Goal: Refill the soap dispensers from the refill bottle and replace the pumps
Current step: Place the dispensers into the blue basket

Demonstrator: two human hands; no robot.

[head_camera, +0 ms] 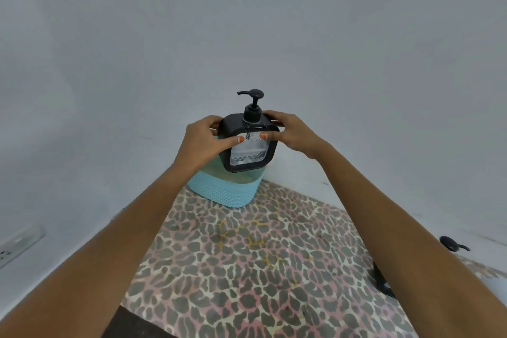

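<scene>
One soap dispenser [236,126] is held at the frame's centre, its black pump [253,104] seated at 12 o'clock of the body. Each grip is clamped on it, the left hand [203,143] from 9 o'clock and the right hand [293,134] from 3 o'clock. It stands on or just above a teal basket [222,191]; which cannot be told. Toward 6 o'clock spreads the leopard-print surface [260,261]. A dark pump-like object [452,246] lies at 4 o'clock near the edge. Nothing to pour from shows. With the pump fitted, this dispenser looks either finished or not yet opened; its fill level is unclear.
</scene>
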